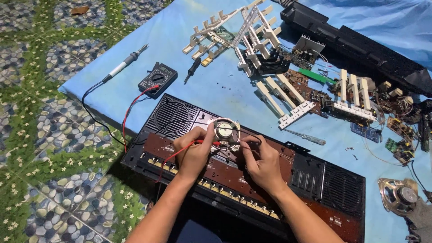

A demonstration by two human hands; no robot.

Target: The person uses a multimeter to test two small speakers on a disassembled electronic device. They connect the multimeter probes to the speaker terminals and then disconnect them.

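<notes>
Your fingers (pixel 208 135) on the left hand (pixel 194 153) are pinched shut around the red probe (pixel 211 143), its tip at the small round speaker (pixel 226 130) — that speaker sits on the brown circuit board (pixel 234 173) of the opened keyboard case (pixel 315 180). Your right hand (pixel 263 164) is closed on the black probe (pixel 252 144), pressing it against the speaker's right side. Off to the left on the blue tabletop (pixel 216 90) lie a soldering iron (pixel 126 63) and a multimeter (pixel 157 78); white keys (pixel 288 96) lie further right.
</notes>
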